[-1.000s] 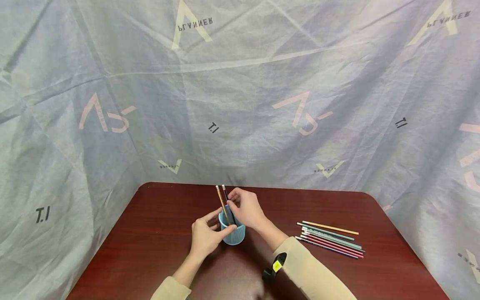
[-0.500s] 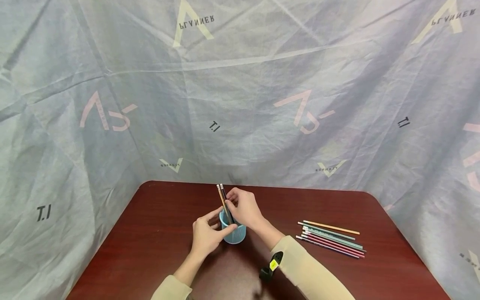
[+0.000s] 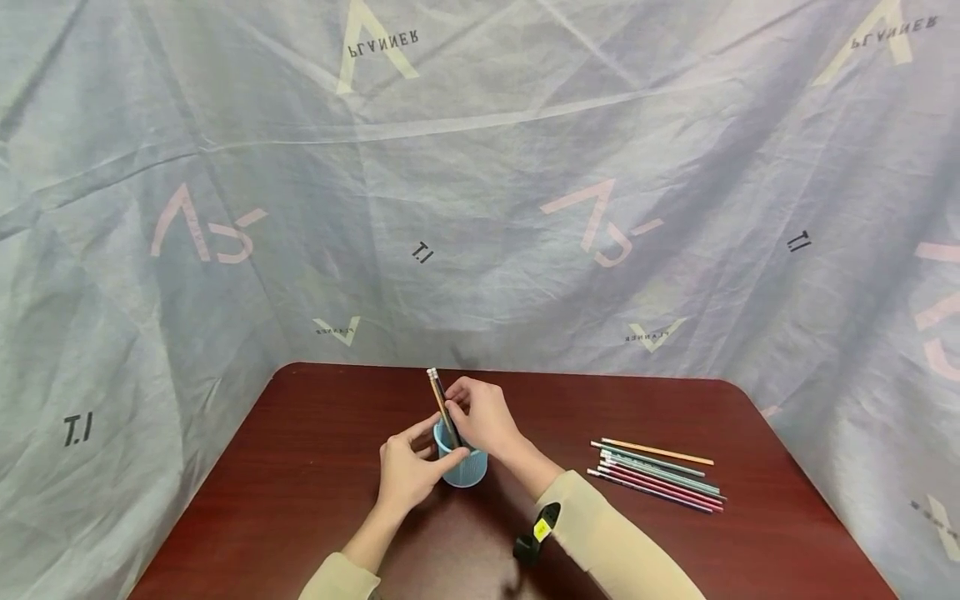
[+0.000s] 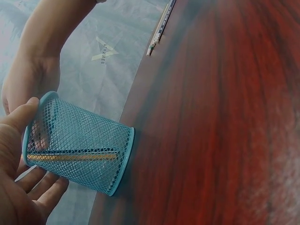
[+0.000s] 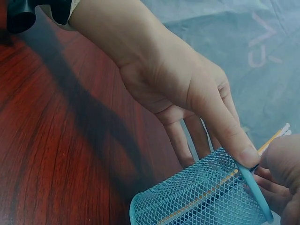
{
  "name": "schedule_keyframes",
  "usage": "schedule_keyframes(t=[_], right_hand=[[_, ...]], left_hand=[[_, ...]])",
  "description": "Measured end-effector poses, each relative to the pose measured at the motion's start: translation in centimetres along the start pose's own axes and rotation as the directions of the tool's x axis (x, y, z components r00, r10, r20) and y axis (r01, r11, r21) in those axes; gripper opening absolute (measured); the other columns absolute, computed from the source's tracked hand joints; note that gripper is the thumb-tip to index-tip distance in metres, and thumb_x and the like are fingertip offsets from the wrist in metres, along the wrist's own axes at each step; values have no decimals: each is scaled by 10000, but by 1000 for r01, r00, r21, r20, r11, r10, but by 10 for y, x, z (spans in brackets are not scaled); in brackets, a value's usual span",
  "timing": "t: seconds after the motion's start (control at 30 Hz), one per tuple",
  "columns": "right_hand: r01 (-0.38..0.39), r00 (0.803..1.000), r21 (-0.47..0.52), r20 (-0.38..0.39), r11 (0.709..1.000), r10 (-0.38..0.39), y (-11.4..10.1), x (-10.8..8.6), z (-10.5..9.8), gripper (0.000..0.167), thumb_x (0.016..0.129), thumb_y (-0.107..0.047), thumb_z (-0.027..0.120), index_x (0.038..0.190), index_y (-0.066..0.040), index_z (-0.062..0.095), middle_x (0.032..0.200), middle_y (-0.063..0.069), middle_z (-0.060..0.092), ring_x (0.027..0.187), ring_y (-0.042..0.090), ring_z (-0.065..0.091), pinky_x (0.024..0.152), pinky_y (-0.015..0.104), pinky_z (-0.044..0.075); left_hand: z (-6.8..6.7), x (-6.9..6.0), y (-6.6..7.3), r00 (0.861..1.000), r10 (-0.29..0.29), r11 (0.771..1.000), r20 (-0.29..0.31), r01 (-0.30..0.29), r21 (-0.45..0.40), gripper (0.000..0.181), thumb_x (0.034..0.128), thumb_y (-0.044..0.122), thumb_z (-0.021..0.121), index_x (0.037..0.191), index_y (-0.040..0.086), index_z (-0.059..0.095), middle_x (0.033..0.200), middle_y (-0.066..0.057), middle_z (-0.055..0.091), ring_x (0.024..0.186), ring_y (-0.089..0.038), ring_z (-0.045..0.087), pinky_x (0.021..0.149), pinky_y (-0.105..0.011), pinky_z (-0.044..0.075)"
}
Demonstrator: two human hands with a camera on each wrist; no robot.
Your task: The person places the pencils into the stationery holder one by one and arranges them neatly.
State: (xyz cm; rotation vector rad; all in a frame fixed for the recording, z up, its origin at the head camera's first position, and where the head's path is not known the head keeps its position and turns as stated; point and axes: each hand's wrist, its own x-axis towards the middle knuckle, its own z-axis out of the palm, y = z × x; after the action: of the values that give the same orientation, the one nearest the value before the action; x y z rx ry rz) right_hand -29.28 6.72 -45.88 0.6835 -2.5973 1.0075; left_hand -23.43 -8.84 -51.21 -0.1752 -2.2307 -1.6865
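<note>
1. My right hand (image 3: 483, 417) pinches a dark pencil (image 3: 440, 390); the step looks like seating it in the blue mesh cup (image 3: 467, 473); next probably calls for release.
2. My left hand (image 3: 408, 473) grips the cup's rim between thumb and fingers.
3. The dark pencil leans beside an orange pencil (image 4: 70, 157) (2 white ends up); the cup stands upright on the bench (image 3: 337, 417).

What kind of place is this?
Probably a little filming corner indoors: printed grey cloth hangs behind and beside a dark red table, and the person wears a black wrist gadget. I can't see the wider room.
</note>
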Motion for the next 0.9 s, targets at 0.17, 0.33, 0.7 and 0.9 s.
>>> schedule_keyframes(t=[0.17,0.33,0.7,0.9], right_hand=[[12,1000,3,-13,1000,-12,1,-2,-7,62,1020,-107,706,1062,-90,747,956,38,777,841,164,750,732,247,626],[15,999,3,-37,1000,-15,8,-5,-22,68,1007,-89,712,1062,-109,749,941,25,775,847,153,753,736,259,630],[63,990,-85,-119,994,-73,37,-17,-83,108,927,-46,755,1005,-122,761,867,-17,767,789,120,729,722,300,619],[40,992,-151,-109,988,-57,56,-34,-119,111,938,-46,753,1018,-123,756,885,-19,765,806,138,720,723,338,600]], left_hand=[[-1,1,1,1000,2,1000,-3,-2,7,686,731,291,1008,1340,109,749,1215,-172,789,1012,-315,804,855,-405,674],[-1,0,3,1000,-14,999,-12,14,32,691,714,278,1018,1334,123,755,1195,-139,800,1038,-270,803,872,-383,672],[2,0,2,999,-27,1000,-21,27,15,692,689,220,1029,1321,123,764,1132,-115,819,1054,-250,800,883,-406,670],[1,1,2,999,-25,1000,-20,25,8,697,684,259,1032,1316,133,768,1117,-106,823,1041,-251,805,885,-392,670]])
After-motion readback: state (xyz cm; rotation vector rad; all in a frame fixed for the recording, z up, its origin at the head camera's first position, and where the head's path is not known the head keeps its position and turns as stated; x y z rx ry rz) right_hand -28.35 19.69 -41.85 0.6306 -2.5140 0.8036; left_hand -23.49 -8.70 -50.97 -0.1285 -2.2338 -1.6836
